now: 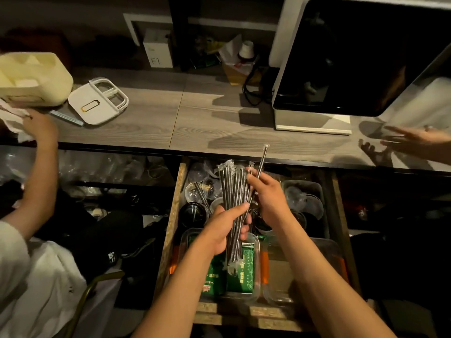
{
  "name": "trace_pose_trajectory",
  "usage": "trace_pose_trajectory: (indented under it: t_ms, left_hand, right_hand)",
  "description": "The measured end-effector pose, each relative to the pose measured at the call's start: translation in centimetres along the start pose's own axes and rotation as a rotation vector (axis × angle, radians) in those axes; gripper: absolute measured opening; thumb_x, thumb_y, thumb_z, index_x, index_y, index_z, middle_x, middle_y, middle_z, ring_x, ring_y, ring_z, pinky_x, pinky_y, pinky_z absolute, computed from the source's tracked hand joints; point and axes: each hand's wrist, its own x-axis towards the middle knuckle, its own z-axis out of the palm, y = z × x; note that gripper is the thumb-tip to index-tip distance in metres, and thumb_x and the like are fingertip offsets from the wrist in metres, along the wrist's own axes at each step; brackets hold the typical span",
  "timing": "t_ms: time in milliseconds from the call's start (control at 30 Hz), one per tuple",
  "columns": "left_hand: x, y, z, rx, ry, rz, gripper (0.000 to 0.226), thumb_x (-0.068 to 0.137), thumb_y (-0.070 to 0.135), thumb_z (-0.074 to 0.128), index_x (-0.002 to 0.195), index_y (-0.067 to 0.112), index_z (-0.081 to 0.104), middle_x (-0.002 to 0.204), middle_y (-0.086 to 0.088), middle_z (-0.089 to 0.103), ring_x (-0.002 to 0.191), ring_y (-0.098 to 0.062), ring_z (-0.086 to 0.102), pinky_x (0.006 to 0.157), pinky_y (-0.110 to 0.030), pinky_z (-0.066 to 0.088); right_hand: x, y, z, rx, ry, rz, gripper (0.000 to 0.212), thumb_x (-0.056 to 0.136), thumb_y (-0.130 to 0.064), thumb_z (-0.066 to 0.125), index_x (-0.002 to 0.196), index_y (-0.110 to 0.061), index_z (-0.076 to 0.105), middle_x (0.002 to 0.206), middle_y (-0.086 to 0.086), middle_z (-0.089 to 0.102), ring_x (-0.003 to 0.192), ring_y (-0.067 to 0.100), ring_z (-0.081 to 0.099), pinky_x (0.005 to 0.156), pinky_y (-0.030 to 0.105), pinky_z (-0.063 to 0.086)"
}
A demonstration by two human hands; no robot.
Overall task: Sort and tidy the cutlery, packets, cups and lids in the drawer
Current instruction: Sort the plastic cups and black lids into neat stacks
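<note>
My left hand (220, 231) grips a bundle of wrapped straws (231, 189) upright above the open drawer (174, 211). My right hand (267, 198) pinches one more wrapped straw (260, 164), which slants up to the right beside the bundle. Under the hands a clear container (256, 262) holds green packets (240, 272). To its right stands another clear container (280, 289). Behind them lie clear cups and lids (305, 203) and a dark bowl (192, 213).
A wooden counter (195, 120) runs above the drawer, carrying a black-and-white appliance (341, 64) and a white lidded box (97, 103). One person's hand (40, 128) reaches onto the counter at left near a cream tub (34, 79). Another person's hand (415, 140) enters at right.
</note>
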Motion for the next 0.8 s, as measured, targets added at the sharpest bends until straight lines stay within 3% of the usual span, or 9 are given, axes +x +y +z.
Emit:
trace_pose_trajectory:
  t_ms: [100, 167, 267, 333, 400, 567, 633, 700, 800]
  left_hand:
    - [-0.3, -0.2, -0.4, 0.017, -0.033, -0.007, 0.017, 0.098, 0.019, 0.058, 0.105, 0.003, 0.06, 0.063, -0.002, 0.055, 0.046, -0.011, 0.041, 0.042, -0.023, 0.036]
    - [-1.0, 0.2, -0.3, 0.023, -0.085, -0.016, 0.018, 0.099, 0.015, 0.056, 0.104, 0.0, 0.062, 0.063, -0.003, 0.053, 0.044, -0.011, 0.04, 0.041, -0.022, 0.035]
    - [-2.1, 1.0, 0.3, 0.124, -0.188, -0.056, 0.016, 0.1, 0.014, 0.054, 0.102, 0.001, 0.063, 0.063, -0.003, 0.053, 0.043, -0.01, 0.041, 0.04, -0.021, 0.035]
    - [-2.7, 1.3, 0.8, 0.177, -0.241, -0.072, 0.016, 0.099, 0.015, 0.055, 0.102, 0.002, 0.064, 0.064, -0.003, 0.054, 0.044, -0.009, 0.042, 0.04, -0.02, 0.035]
    - [-3.3, 1.7, 1.6, 0.211, -0.286, -0.07, 0.016, 0.098, 0.015, 0.057, 0.103, 0.001, 0.065, 0.065, -0.004, 0.056, 0.045, -0.01, 0.044, 0.041, -0.021, 0.037]
    - [-4.4, 2.2, 5.2, 0.224, -0.246, -0.01, 0.012, 0.098, 0.015, 0.058, 0.096, 0.005, 0.065, 0.064, -0.004, 0.059, 0.049, -0.014, 0.053, 0.045, -0.024, 0.046]
    - [-4.5, 1.9, 7.0, 0.189, -0.2, 0.01, 0.008, 0.097, 0.01, 0.058, 0.094, 0.004, 0.061, 0.066, -0.006, 0.061, 0.048, -0.015, 0.055, 0.044, -0.025, 0.047]
    - [-4.4, 1.3, 8.7, 0.13, -0.168, 0.055, 0.004, 0.096, 0.007, 0.058, 0.096, 0.003, 0.059, 0.068, -0.006, 0.061, 0.046, -0.013, 0.052, 0.042, -0.024, 0.045]
    - [-3.7, 0.8, 11.0, -0.086, -0.031, 0.159, 0.01, 0.098, 0.012, 0.057, 0.09, 0.006, 0.06, 0.059, -0.001, 0.053, 0.044, -0.011, 0.049, 0.043, -0.023, 0.043]
  right_hand:
    - [-0.7, -0.5, -0.8, -0.028, 0.011, 0.004, 0.031, 0.093, -0.025, 0.064, 0.122, -0.015, 0.065, 0.093, 0.002, 0.069, 0.083, 0.022, 0.059, 0.07, 0.033, 0.047]
    - [-0.8, -1.3, -1.8, 0.066, 0.087, -0.036, 0.05, 0.092, -0.032, 0.064, 0.137, -0.015, 0.05, 0.099, 0.002, 0.063, 0.084, 0.016, 0.059, 0.063, 0.027, 0.049]
    - [-1.3, -3.8, -3.6, 0.261, 0.264, -0.122, 0.057, 0.097, -0.027, 0.058, 0.149, -0.022, 0.034, 0.119, 0.006, 0.058, 0.103, 0.017, 0.06, 0.08, 0.031, 0.053]
    - [-2.0, -5.7, -4.4, 0.357, 0.278, -0.167, 0.043, 0.102, -0.021, 0.049, 0.144, -0.015, 0.042, 0.122, 0.009, 0.062, 0.105, 0.017, 0.063, 0.091, 0.032, 0.053]
    - [-2.8, -7.2, -4.8, 0.286, 0.232, -0.193, 0.029, 0.102, -0.019, 0.047, 0.126, -0.007, 0.058, 0.11, 0.012, 0.07, 0.095, 0.018, 0.068, 0.086, 0.03, 0.055]
    - [-5.1, -7.2, -5.0, -0.184, 0.119, -0.289, 0.033, 0.103, -0.019, 0.042, 0.095, -0.019, 0.074, 0.096, 0.014, 0.073, 0.089, 0.024, 0.068, 0.078, 0.046, 0.053]
    - [-6.7, -7.1, -5.1, -0.196, 0.059, -0.229, 0.04, 0.105, -0.026, 0.038, 0.088, -0.024, 0.074, 0.089, 0.012, 0.073, 0.083, 0.019, 0.066, 0.078, 0.043, 0.052]
    - [-8.2, -6.9, -6.1, -0.032, 0.022, -0.114, 0.042, 0.106, -0.038, 0.033, 0.093, -0.027, 0.072, 0.087, 0.002, 0.074, 0.082, 0.013, 0.067, 0.075, 0.031, 0.052]
    - [-8.8, -5.5, -9.4, 0.273, 0.079, -0.014, 0.038, 0.104, -0.047, 0.032, 0.124, -0.028, 0.057, 0.115, 0.007, 0.07, 0.104, 0.022, 0.065, 0.09, 0.038, 0.05]
